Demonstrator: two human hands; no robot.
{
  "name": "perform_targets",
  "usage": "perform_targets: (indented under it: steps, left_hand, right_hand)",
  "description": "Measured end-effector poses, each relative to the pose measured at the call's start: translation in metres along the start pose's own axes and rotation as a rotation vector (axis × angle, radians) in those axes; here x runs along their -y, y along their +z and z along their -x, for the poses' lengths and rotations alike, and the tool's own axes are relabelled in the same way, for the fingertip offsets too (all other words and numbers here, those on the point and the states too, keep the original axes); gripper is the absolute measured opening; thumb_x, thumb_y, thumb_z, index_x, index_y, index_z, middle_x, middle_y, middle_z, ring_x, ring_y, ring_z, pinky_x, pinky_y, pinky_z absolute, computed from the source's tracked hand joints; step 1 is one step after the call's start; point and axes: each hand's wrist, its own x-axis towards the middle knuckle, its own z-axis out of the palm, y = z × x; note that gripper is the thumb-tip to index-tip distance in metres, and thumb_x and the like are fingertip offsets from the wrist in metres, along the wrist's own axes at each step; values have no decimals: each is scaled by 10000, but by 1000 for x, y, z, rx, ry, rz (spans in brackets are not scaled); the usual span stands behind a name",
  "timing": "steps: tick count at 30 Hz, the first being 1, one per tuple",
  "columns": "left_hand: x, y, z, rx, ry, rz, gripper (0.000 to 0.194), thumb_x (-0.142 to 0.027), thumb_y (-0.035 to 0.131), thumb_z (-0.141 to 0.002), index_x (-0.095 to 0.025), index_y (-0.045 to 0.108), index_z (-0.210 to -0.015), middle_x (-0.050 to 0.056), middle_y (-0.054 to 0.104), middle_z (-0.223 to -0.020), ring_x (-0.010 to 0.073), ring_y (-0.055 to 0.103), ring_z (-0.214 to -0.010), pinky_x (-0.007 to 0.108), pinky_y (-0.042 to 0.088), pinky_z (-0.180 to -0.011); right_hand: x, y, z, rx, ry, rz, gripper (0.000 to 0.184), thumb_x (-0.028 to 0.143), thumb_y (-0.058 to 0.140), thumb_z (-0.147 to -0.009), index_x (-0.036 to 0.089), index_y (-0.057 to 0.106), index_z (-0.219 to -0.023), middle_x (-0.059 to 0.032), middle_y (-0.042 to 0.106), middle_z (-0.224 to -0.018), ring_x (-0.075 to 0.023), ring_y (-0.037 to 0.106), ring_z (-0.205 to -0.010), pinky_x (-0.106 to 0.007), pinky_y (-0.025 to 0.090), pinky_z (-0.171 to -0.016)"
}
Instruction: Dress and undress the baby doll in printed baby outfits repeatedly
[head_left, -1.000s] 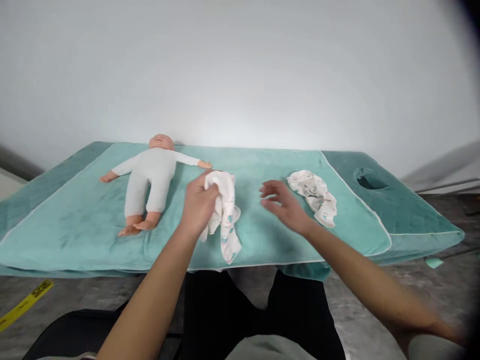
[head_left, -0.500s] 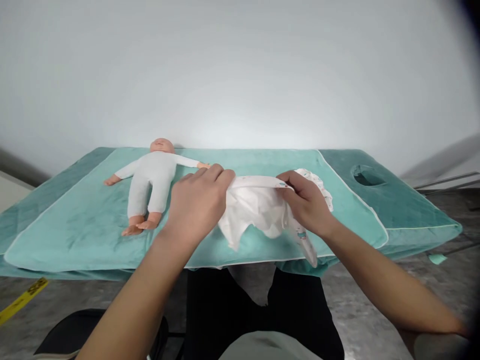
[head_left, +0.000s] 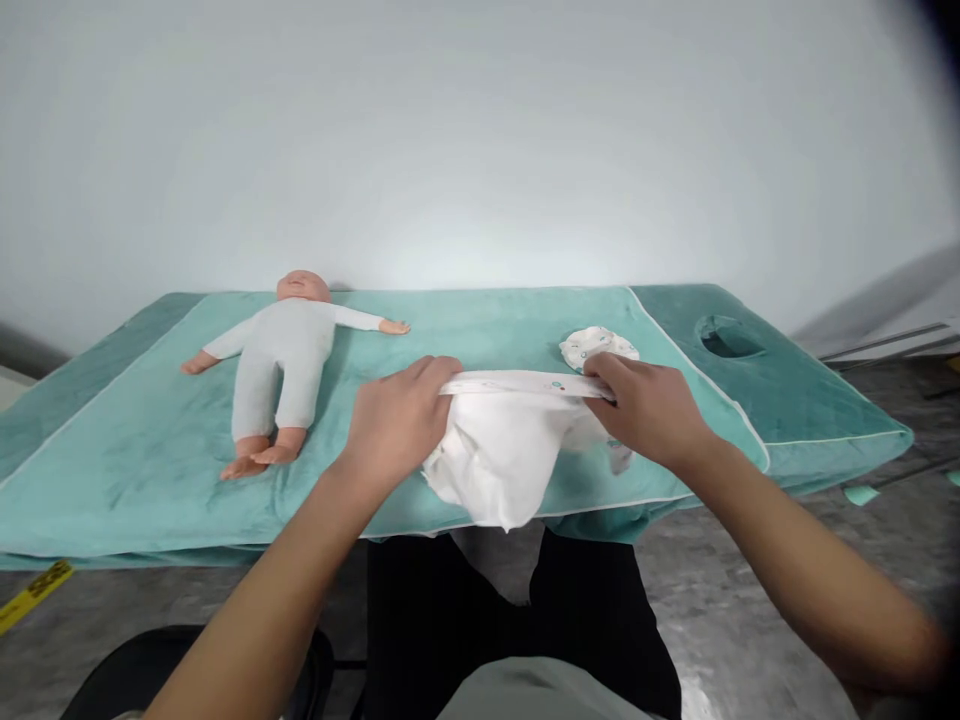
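My left hand (head_left: 405, 415) is closed on one end of a folded edge of a white cloth garment (head_left: 502, 450) with a small coloured print. The other end of that edge is pinched in my right hand (head_left: 649, 405). Between both hands the edge is stretched nearly straight, and the rest hangs down in loose folds over the front of the bed. Exactly what kind of garment it is, I cannot make out. Just behind my right hand lies a small round white printed cloth piece (head_left: 598, 345), gathered at its rim, like a baby cap.
A baby doll (head_left: 281, 350) in a white suit lies on its back at the left. Everything rests on a green padded bed (head_left: 150, 440) with a face hole (head_left: 729, 338) at the right. Behind stands a pale wall (head_left: 480, 150). A black seat (head_left: 135, 670) is at the lower left.
My hands have drawn farther apart, pulling the garment's edge straighter. The cloth below hangs lower at the front. The round printed piece shows more fully. The view has shifted slightly.
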Motion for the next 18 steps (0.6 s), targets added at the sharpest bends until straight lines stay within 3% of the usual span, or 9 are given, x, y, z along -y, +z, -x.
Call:
perform_targets:
  steps: [3,6,9,12,15,18]
  left_hand:
    - [23,1,2,86,-91,204,200,-282,444,-880,-262,624,-966,14,705,-915,242,636,-842,310,422,-703]
    - [48,12,9,200,-155,270,183,-378,423,-918,-254,555,-892,-6,645,-791,220,614,-756,297,418,-671]
    - [66,21,17,309,-160,83,199,-419,407,-927,-253,511,-891,2,606,-725,241,605,-721,310,383,-644]
    - [75,22,16,341,-181,-156,244,-437,373,-943,-251,531,-948,42,636,-750,280,626,-753,323,354,-625]
    - [87,23,0,317,-221,-328,338,-520,382,-941,-246,571,-1001,84,680,-803,317,655,-811,327,372,-629]
    - [109,38,-30,303,-294,-403,450,-619,402,-910,-236,608,-1024,124,705,-851,348,666,-853,350,416,-667]
  right_hand:
    - [-21,8,3,91,32,-45,104,329,545,-877,245,597,-908,-23,661,-774,-202,556,-678,-295,243,-577]
    - [-38,22,8,234,46,-241,192,423,546,-905,241,582,-854,-3,620,-721,-188,553,-669,-285,311,-589]
    - [-49,33,11,311,71,-396,237,468,553,-910,241,590,-852,3,616,-740,-185,554,-690,-289,353,-609]
    - [-48,27,6,322,88,-505,297,517,534,-931,243,591,-834,1,601,-763,-183,543,-712,-298,378,-635]
    - [-38,16,-13,371,77,-550,379,592,513,-927,243,577,-793,-4,574,-748,-182,520,-681,-300,368,-611]
    - [-31,27,-47,414,109,-487,405,605,511,-914,240,527,-740,1,545,-685,-181,501,-634,-294,338,-583]
